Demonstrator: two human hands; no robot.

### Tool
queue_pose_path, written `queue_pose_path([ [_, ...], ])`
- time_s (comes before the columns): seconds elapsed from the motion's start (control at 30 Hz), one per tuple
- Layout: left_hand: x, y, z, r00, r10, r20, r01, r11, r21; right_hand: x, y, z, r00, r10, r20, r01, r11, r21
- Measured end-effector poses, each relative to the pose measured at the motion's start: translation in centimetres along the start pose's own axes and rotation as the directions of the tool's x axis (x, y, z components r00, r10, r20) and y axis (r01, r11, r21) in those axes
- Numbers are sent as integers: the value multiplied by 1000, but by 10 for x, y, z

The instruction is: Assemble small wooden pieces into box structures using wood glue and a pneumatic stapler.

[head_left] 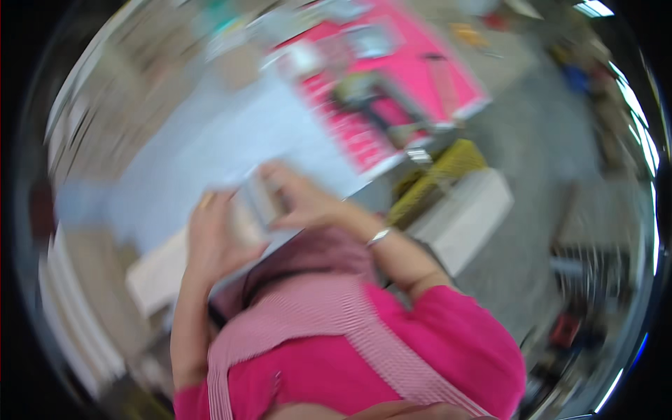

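A long pale piece, apparently wood (pixel 159 271), lies across the near edge of the work surface. My left hand (pixel 212 234) is closed round its right part, thumb toward me. My right hand (pixel 304 198) grips a small grey-and-tan block (pixel 260 199) against or just beside the end of the pale piece; blur hides whether they touch. Beneath and beyond both hands spreads a white sheet (pixel 231 133).
Beyond the white sheet lies a bright pink printed sheet (pixel 420 59), with a dark-and-green hand tool (pixel 371 98) on it. To the right are a yellow slotted object (pixel 441 175) and a long whitish block (pixel 465 220). A brown block (pixel 238 66) sits at the far side.
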State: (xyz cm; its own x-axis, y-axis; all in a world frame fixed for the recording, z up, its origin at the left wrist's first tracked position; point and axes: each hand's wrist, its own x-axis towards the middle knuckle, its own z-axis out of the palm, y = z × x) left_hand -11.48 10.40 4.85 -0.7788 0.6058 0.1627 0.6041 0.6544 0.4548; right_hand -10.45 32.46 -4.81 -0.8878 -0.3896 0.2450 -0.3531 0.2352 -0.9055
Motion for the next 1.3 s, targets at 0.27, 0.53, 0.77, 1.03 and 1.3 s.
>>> queue_pose_path([
  [0.27, -2, 8, -16, 996, -83, -32, 82, 997, -14, 10, -17, -1, 998, 67, 8, -67, 986, 152],
  [0.53, 13, 8, -8, 998, -48, -45, 47, 998, -37, 11, -16, -2, 996, 84, 20, -86, 986, 143],
  [0.77, 21, 0, -4, 999, -22, -26, 22, 1000, -15, 11, -17, -3, 996, 85, 27, -88, 985, 148],
  [1.03, 21, -1, -1, 1000, -18, -11, 18, 1000, -13, 11, -16, -3, 997, 72, 29, -75, 990, 123],
  [1.3, 22, -1, -2, 1000, -19, -10, 19, 1000, -2, 11, -17, -3, 997, 74, 29, -76, 990, 116],
])
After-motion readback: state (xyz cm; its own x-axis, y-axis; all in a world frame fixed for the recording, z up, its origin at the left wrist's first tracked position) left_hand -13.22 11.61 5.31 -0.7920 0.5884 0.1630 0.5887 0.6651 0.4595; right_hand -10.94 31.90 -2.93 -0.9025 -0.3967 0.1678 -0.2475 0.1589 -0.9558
